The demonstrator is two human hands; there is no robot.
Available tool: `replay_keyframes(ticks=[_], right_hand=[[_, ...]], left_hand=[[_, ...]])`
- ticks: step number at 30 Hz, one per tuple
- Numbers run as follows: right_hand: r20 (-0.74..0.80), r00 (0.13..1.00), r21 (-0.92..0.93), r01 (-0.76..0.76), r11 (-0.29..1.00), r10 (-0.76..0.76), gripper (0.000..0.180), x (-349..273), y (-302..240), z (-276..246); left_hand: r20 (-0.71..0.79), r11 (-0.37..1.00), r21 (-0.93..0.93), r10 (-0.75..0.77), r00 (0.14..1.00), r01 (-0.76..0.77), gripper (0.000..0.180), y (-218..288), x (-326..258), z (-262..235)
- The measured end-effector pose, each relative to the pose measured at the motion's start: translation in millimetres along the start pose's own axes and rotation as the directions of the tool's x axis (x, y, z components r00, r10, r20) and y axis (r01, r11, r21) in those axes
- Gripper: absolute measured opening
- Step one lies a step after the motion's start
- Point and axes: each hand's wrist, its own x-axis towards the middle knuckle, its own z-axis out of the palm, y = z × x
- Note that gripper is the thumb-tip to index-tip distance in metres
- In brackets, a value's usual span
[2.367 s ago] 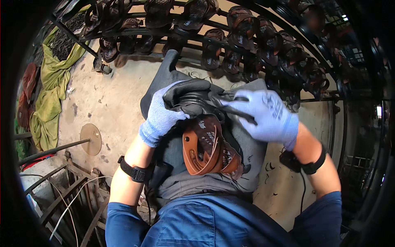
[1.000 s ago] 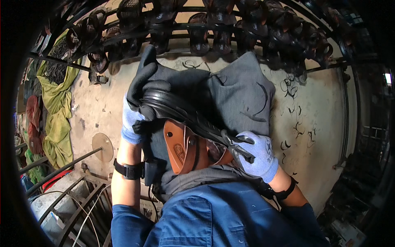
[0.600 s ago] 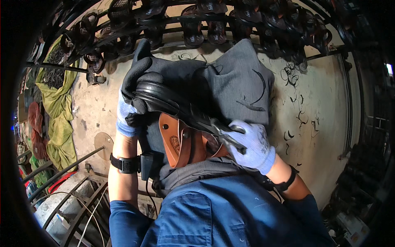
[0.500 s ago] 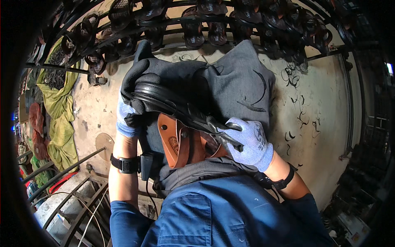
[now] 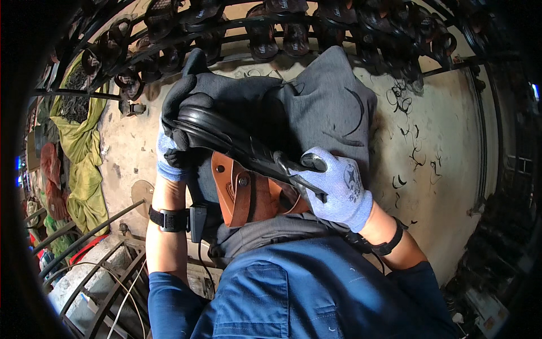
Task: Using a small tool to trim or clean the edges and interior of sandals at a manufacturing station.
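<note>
Over my lap, my left hand (image 5: 172,144), in a blue glove with black-coated fingers, is closed around one end of a glossy black sandal (image 5: 217,133). The sandal slants down to the right, its sole's edge partly showing. My right hand (image 5: 339,183), gloved alike, is closed on what look like dark-handled scissors (image 5: 309,186) against the sandal's lower right end. Their blades merge with the black sandal and are hard to make out. Beneath both hands a brown leather pouch (image 5: 226,195) with rivets lies at my waist. A dark grey cloth (image 5: 333,107) covers my legs.
Racks of dark sandals (image 5: 262,37) run across the far side. Curled black trimmings (image 5: 415,158) lie on the pale floor (image 5: 451,124) to the right. A yellow-green sack (image 5: 82,147) holding black scraps stands left, above a metal frame (image 5: 107,294).
My right hand has risen slightly and shifted a little left with the scissors. The sandal has moved slightly left and up in my left hand.
</note>
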Motion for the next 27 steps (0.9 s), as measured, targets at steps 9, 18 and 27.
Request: replay_keyframes(ticks=[9, 18, 27], right_hand=[[-0.093, 0.996, -0.131, -0.015, 0.991, 0.003, 0.03, -23, 7, 11], [-0.148, 0.988, -0.084, 0.019, 0.996, -0.031, 0.034, 31, -18, 5], [-0.137, 0.985, -0.094, 0.091, 0.991, -0.103, 0.04, 25, -6, 4]], left_hand=[[0.023, 0.998, 0.052, 0.024, 0.999, -0.026, 0.096, 2, 2, 1], [-0.01, 0.979, -0.201, -0.02, 1.0, 0.018, 0.094, 12, 6, 23], [0.071, 1.0, 0.004, 0.008, 0.997, -0.009, 0.097, 18, 11, 19]])
